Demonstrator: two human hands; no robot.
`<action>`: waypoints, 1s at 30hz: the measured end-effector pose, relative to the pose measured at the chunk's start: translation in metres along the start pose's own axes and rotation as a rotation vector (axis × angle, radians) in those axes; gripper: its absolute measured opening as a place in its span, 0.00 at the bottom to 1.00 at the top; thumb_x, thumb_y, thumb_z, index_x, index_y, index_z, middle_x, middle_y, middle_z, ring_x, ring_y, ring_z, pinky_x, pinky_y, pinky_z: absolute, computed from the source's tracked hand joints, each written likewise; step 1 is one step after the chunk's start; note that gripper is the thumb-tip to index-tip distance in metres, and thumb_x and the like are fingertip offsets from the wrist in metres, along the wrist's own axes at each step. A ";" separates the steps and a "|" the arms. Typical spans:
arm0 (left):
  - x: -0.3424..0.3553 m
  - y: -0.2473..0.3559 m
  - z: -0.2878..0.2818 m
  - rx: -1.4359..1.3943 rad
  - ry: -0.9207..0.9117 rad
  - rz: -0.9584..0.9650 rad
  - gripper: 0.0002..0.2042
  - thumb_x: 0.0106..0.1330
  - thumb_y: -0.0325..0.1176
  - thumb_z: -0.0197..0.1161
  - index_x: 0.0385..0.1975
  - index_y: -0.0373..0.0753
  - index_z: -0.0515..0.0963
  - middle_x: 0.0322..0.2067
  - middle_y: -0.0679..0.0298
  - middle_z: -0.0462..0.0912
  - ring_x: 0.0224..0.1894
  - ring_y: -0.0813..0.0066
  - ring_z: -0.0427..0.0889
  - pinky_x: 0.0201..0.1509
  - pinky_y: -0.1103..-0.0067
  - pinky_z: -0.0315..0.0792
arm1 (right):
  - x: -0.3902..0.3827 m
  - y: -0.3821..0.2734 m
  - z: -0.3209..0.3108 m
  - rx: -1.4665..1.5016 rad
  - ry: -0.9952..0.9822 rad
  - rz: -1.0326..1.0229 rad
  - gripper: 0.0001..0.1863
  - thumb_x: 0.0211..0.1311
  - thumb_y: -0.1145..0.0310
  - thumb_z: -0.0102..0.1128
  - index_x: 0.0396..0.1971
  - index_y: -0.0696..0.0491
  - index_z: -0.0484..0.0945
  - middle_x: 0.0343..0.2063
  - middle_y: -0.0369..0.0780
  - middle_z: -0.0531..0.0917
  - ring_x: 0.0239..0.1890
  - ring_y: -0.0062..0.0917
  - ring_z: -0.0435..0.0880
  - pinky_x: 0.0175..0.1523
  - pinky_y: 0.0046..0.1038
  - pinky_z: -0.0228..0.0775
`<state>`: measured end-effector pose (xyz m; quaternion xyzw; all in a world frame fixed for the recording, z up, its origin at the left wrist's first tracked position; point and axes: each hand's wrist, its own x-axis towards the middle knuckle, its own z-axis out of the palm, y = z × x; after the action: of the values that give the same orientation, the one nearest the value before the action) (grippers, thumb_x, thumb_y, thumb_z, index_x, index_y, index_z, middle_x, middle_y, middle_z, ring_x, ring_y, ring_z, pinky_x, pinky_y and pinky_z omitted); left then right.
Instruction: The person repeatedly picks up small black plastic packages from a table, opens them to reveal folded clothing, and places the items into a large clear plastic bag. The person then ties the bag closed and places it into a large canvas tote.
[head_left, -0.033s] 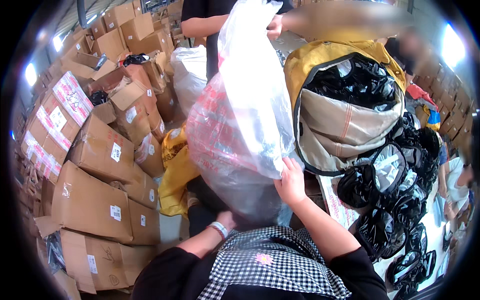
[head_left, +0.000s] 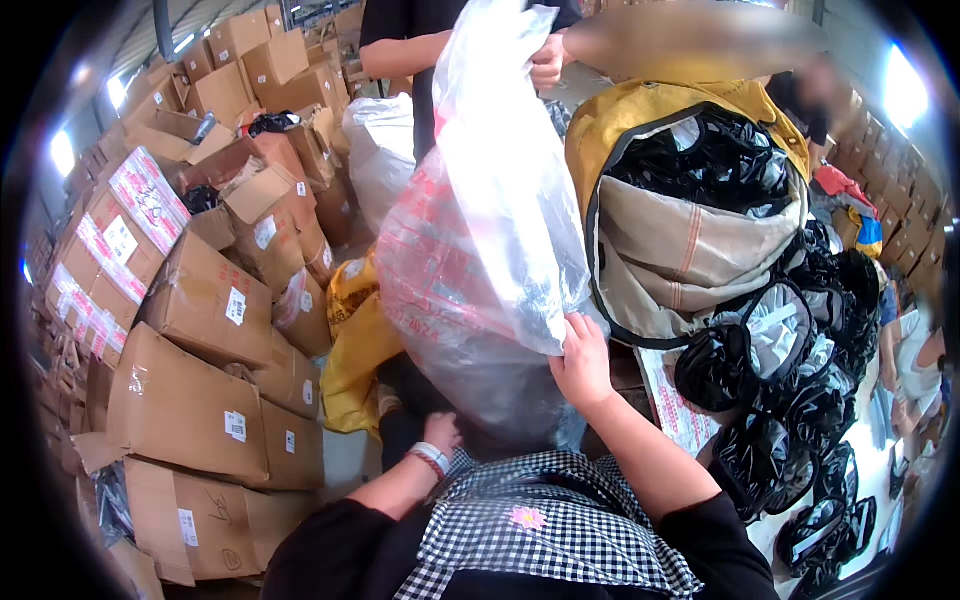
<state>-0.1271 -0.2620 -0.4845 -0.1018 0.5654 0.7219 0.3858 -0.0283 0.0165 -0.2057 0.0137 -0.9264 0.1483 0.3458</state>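
a person stands over a large clear bag (head_left: 480, 250) held upright in front of them. their right hand (head_left: 580, 365) presses against the bag's lower right side, fingers curled and pinching the plastic. their left hand (head_left: 438, 432) sits under the bag's bottom, fingers hidden in the dark folds there, so i cannot tell if they grip. above the fingers, another person's hand (head_left: 547, 62) holds the bag's top edge. to the right of the right fingers hangs a yellow sack (head_left: 690, 250) stuffed with black packets (head_left: 800, 400). to the left of the left fingers, boxes (head_left: 200, 380) are stacked high.
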 end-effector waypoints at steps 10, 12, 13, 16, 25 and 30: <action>-0.213 0.336 0.201 0.603 0.392 1.727 0.36 0.65 0.42 0.70 0.67 0.33 0.62 0.67 0.49 0.63 0.71 0.55 0.61 0.75 0.60 0.53 | -0.052 -0.009 -0.012 -0.342 -0.047 -0.032 0.29 0.56 0.71 0.55 0.58 0.68 0.72 0.59 0.52 0.74 0.62 0.42 0.73 0.70 0.40 0.61; -0.221 0.372 0.227 0.883 0.652 2.012 0.45 0.58 0.51 0.75 0.68 0.33 0.61 0.70 0.45 0.60 0.74 0.49 0.56 0.76 0.54 0.48 | -0.058 -0.010 -0.014 -0.326 -0.054 -0.079 0.29 0.56 0.71 0.55 0.58 0.68 0.72 0.58 0.51 0.74 0.62 0.42 0.72 0.71 0.40 0.61; -0.219 0.390 0.238 1.027 0.789 2.104 0.49 0.54 0.56 0.76 0.69 0.33 0.60 0.71 0.45 0.59 0.75 0.46 0.53 0.77 0.51 0.46 | -0.060 -0.008 -0.016 -0.330 -0.057 -0.102 0.28 0.56 0.72 0.55 0.58 0.68 0.72 0.58 0.51 0.74 0.62 0.42 0.72 0.71 0.40 0.61; -0.189 0.442 0.248 1.398 0.715 1.837 0.59 0.47 0.66 0.74 0.74 0.35 0.54 0.75 0.46 0.53 0.80 0.51 0.44 0.79 0.51 0.34 | -0.068 -0.011 -0.023 -0.323 -0.066 -0.145 0.29 0.56 0.72 0.55 0.59 0.68 0.71 0.58 0.52 0.74 0.62 0.43 0.72 0.71 0.40 0.61; -0.190 0.370 0.227 2.192 -0.175 1.375 0.08 0.53 0.33 0.63 0.19 0.35 0.82 0.28 0.46 0.83 0.33 0.51 0.84 0.45 0.64 0.78 | -0.024 -0.035 -0.124 -0.005 -0.397 0.166 0.09 0.59 0.70 0.65 0.37 0.58 0.82 0.43 0.46 0.84 0.45 0.42 0.84 0.52 0.38 0.78; -0.226 0.265 0.192 1.800 -0.304 1.672 0.21 0.71 0.33 0.55 0.63 0.39 0.73 0.57 0.48 0.79 0.63 0.55 0.75 0.70 0.65 0.65 | 0.080 -0.127 -0.147 -0.105 0.486 -0.720 0.07 0.57 0.64 0.62 0.26 0.51 0.78 0.30 0.35 0.83 0.38 0.32 0.83 0.44 0.37 0.75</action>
<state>-0.0951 -0.2067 -0.0917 0.6765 0.7011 0.1056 -0.1993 0.0202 -0.0567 -0.0153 0.2829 -0.7604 -0.0303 0.5838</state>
